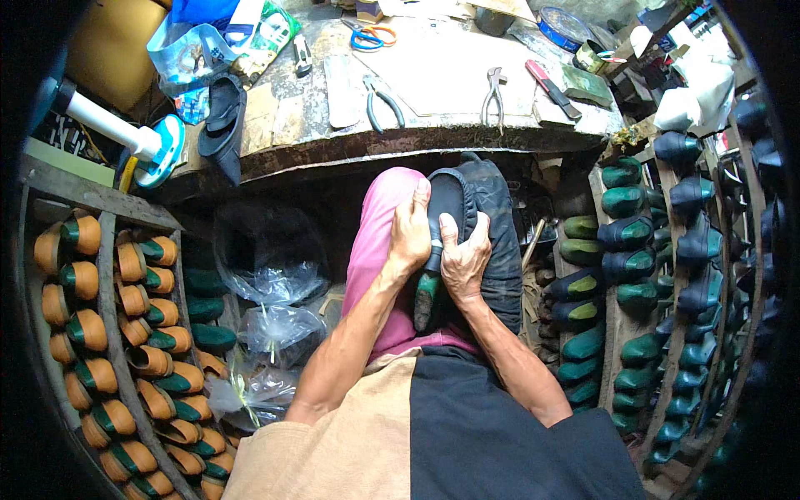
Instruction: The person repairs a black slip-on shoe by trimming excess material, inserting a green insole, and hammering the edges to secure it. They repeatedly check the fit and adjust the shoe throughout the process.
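Observation:
A dark shoe (447, 198) rests bottom up across my lap, with gathered black material along its right edge. The green shoe last (426, 297) sticks out of its near end. My left hand (408, 233) is closed around the left side of the shoe, its thumb pressed along the edge. On the opposite side my right hand (467, 258) grips the shoe, thumb on the bottom and fingers curled round the edge. Both hands partly cover its near half.
Ahead, a worn workbench (433, 133) carries pliers (383, 104), pincers (494, 96), a red-handled knife (552, 88) and scissors (368, 37). A black sandal (222, 125) lies at its left edge. Racks of tan shoes (92, 329) stand left; racks of green lasts (629, 296) stand right. Clear plastic bags (279, 325) sit beside my left leg.

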{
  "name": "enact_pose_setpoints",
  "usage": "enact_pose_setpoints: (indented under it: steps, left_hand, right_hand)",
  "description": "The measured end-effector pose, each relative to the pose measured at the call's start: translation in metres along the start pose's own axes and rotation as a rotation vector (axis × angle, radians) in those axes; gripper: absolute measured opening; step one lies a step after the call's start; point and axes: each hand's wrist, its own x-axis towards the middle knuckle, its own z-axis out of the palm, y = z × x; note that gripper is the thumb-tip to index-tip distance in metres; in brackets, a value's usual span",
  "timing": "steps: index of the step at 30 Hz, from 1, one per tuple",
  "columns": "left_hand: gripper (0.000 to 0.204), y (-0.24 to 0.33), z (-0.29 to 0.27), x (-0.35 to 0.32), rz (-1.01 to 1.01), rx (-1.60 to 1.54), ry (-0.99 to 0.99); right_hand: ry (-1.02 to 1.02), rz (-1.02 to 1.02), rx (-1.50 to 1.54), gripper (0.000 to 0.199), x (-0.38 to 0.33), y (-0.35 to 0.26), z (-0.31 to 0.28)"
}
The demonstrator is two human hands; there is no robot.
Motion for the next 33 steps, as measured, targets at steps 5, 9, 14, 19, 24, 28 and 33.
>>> enact_pose_setpoints:
  steps: [5,9,14,19,24,28,33]
  left_hand:
    - [0.062,-0.002,0.001,0.003,0.123,0.054,0.141]
    - [0.065,0.004,-0.014,-0.030,-0.050,-0.178,0.144]
    - [0.063,0.028,-0.051,-0.044,0.197,-0.131,-0.008]
    - [0.064,0.060,-0.085,-0.014,0.073,-0.551,-0.538]
    - [0.072,0.071,-0.083,-0.012,-0.022,-0.694,-0.671]
    - [0.066,0.077,-0.074,-0.025,0.071,-0.570,-0.593]
    - [0.054,0.090,-0.058,-0.037,0.121,-0.379,-0.481]
  right_hand:
    - [-0.066,0.019,-0.013,0.066,0.008,-0.012,-0.001]
    - [-0.273,0.052,0.237,0.058,0.010,-0.031,-0.009]
    - [-0.378,0.033,0.446,0.043,0.021,-0.051,-0.013]
    - [-0.491,0.142,0.299,0.046,0.029,-0.075,-0.010]
    - [-0.406,0.079,0.303,0.044,0.019,-0.086,-0.008]
    - [-0.337,0.027,0.345,0.043,0.012,-0.080,-0.013]
    - [-0.318,0.086,0.405,0.046,0.012,-0.072,-0.023]
